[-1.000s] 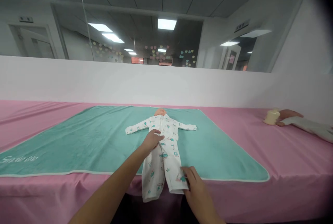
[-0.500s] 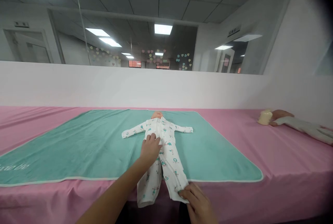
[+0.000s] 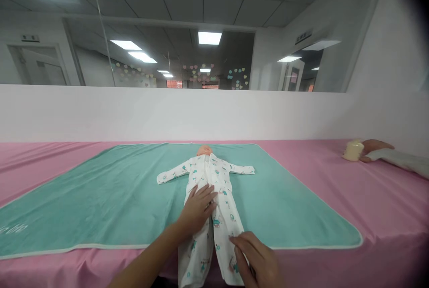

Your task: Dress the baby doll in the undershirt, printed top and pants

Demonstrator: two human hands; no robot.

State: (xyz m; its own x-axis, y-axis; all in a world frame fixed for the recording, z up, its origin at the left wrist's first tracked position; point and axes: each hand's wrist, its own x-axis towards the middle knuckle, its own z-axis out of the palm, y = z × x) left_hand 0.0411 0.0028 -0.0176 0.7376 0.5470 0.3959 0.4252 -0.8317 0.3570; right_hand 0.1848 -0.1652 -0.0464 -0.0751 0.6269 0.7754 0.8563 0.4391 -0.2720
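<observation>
Since a moment ago, my view has tipped up a bit, and my left hand (image 3: 197, 208) has slid down the front of the baby doll (image 3: 204, 150), so the legs now reach the bottom of the picture. That hand lies flat and open on the sleepsuit (image 3: 214, 176), near the top of the legs. My right hand (image 3: 256, 259) is low on the doll's leg, with its fingers (image 3: 236, 242) bent at the cloth, but I can't tell if they are pinching it. The suit looks soft and thin, so it should bend and bunch up easily. The doll inside looks firmer and a bit heavier, and I think it is best held at the middle or by a leg. It lies on its back in the middle of a green towel (image 3: 100, 203), with its head pointing away from me, its feet toward me and its arms out to the sides. Its long line runs straight from head to feet. The towel sits on a pink sheet (image 3: 50, 163). Far to the right, a pale yellow bottle (image 3: 353, 150) stands beside a hand in a white sleeve (image 3: 378, 146).
</observation>
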